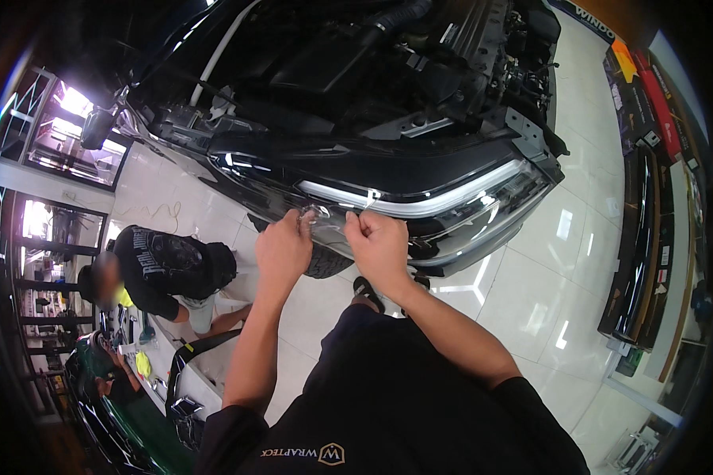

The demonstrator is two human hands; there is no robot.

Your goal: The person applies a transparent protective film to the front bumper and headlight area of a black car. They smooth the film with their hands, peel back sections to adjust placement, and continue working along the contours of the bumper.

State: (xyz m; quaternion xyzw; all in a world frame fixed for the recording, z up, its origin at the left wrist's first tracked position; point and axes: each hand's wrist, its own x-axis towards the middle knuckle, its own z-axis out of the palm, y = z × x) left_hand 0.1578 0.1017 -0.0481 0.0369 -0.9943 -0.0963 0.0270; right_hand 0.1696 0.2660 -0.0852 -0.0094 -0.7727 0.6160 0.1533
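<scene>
A black car's front corner fills the upper middle, its headlight lit by reflections along a long pale strip. My left hand pinches a piece of crinkled clear film below the headlight's left part. My right hand is closed on the same film, a short way to the right, with the thumb up. The film stretches between the two hands over the glossy bodywork. Part of the front tyre shows beneath my hands.
The open engine bay lies beyond. A co-worker in black bends at my left beside a white bench with tools; another person is near a green car. Long boxes line the right side of the tiled floor.
</scene>
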